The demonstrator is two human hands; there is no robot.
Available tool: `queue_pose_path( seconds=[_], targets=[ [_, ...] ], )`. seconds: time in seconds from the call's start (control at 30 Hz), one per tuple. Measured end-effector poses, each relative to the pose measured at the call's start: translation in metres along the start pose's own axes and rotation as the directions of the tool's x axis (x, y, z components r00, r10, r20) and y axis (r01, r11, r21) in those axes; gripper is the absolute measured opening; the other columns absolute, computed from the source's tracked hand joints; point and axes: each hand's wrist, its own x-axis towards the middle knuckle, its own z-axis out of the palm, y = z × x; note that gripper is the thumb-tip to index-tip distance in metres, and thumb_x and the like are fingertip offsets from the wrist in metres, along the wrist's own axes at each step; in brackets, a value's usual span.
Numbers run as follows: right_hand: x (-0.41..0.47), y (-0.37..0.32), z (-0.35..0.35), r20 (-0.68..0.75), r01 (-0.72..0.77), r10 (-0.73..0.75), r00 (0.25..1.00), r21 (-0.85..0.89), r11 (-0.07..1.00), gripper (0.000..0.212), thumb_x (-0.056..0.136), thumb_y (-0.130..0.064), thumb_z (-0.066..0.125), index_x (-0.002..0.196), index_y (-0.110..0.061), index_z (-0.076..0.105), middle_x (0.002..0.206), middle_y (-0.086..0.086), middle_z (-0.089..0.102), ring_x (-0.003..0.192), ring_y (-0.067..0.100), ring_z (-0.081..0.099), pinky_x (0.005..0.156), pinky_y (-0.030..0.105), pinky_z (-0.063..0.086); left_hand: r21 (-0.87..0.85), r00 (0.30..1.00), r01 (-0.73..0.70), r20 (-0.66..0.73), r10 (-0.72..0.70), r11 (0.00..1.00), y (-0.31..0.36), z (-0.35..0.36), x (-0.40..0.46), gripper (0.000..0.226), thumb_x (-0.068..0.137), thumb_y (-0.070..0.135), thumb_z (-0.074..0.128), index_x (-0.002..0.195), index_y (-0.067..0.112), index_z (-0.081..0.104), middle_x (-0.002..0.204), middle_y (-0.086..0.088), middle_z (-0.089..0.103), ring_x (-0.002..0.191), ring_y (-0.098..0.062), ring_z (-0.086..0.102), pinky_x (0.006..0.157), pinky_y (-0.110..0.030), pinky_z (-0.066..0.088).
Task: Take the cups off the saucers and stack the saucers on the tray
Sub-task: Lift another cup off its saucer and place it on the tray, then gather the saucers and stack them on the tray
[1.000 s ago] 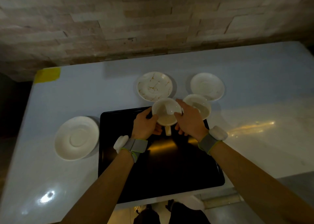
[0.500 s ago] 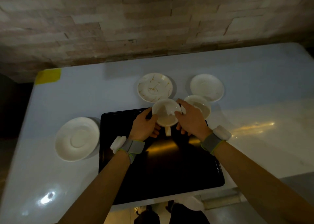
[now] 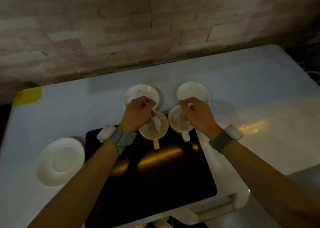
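Two white cups stand side by side at the far edge of the black tray (image 3: 155,179), handles pointing toward me: the left cup (image 3: 155,130) and the right cup (image 3: 178,123). Just beyond them on the table lie a gold-veined saucer (image 3: 138,93) and a plain white saucer (image 3: 194,90). A larger white saucer (image 3: 59,162) sits left of the tray. My left hand (image 3: 136,114) hovers over the left cup's far rim, loosely curled fingers at the veined saucer's near edge. My right hand (image 3: 198,114) is over the right cup, fingertips at the plain saucer's near edge. Neither hand holds anything.
The white table (image 3: 259,92) runs up to a stone-brick wall (image 3: 155,28) at the back. A strip of yellow tape (image 3: 27,96) marks its far left corner. The tray overhangs the table's near edge.
Both hands have let go of the left cup, which now stands at the tray's far edge, and have moved forward and apart toward the two far saucers.
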Motion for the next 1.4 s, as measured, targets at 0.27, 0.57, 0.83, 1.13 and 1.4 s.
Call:
queue_pose_path(
  seconds=[0.27,0.57,0.83,1.13,1.4],
  targets=[
    [0.033,0.029,-0.04,-0.092,-0.063,0.068,0.993,0.057,0.996,0.048,0.09,-0.051,0.057,0.125,-0.021,0.048,0.079,0.012,0.071,0.065,0.024,0.066,0.073,0.041,0.057,0.031,0.995,-0.017,0.095,0.014,0.999,0.03,0.034,0.055,0.02,0.092,0.03,0.055,0.095,0.015,0.068,0.072,0.003,0.073,0.055,-0.01,0.069,0.05,-0.023,0.054],
    [0.072,0.087,-0.066,-0.081,-0.301,0.309,0.947,0.098,0.948,0.072,0.083,-0.064,0.056,0.137,-0.023,0.033,0.073,0.007,0.07,0.045,0.017,0.064,0.039,0.027,0.049,0.088,0.95,0.237,0.189,-0.25,0.968,0.023,0.082,0.122,0.015,0.092,0.019,0.056,0.105,0.011,0.057,0.094,-0.018,0.066,0.063,-0.025,0.062,0.056,-0.032,0.054],
    [0.091,0.104,-0.054,0.093,-0.443,0.434,0.896,0.249,0.861,0.064,0.091,-0.043,0.06,0.145,-0.031,0.028,0.079,0.014,0.07,0.056,0.031,0.07,0.042,0.036,0.056,0.206,0.886,0.311,0.29,-0.362,0.928,0.018,0.105,0.143,0.051,0.092,0.024,0.057,0.138,0.011,0.037,0.096,-0.019,0.069,0.08,-0.034,0.071,0.073,-0.047,0.061],
    [0.1,0.11,-0.048,0.096,-0.416,0.406,0.909,0.289,0.862,0.032,0.093,-0.012,0.058,0.121,-0.017,0.043,0.068,0.016,0.069,0.048,0.024,0.067,0.044,0.033,0.056,0.374,0.938,0.146,0.241,-0.248,0.916,0.018,0.117,0.147,0.038,0.092,0.015,0.056,0.129,0.008,0.05,0.13,-0.018,0.059,0.089,-0.022,0.064,0.066,-0.026,0.053],
    [0.1,0.086,-0.055,0.052,-0.355,0.353,0.934,0.224,0.908,0.024,0.094,-0.012,0.055,0.116,-0.015,0.046,0.07,0.015,0.067,0.044,0.021,0.06,0.034,0.025,0.047,0.155,0.943,0.217,0.222,-0.248,0.964,0.022,0.104,0.14,0.027,0.09,0.006,0.056,0.117,0.007,0.052,0.075,-0.02,0.067,0.055,-0.028,0.063,0.053,-0.036,0.06]
  ],
)
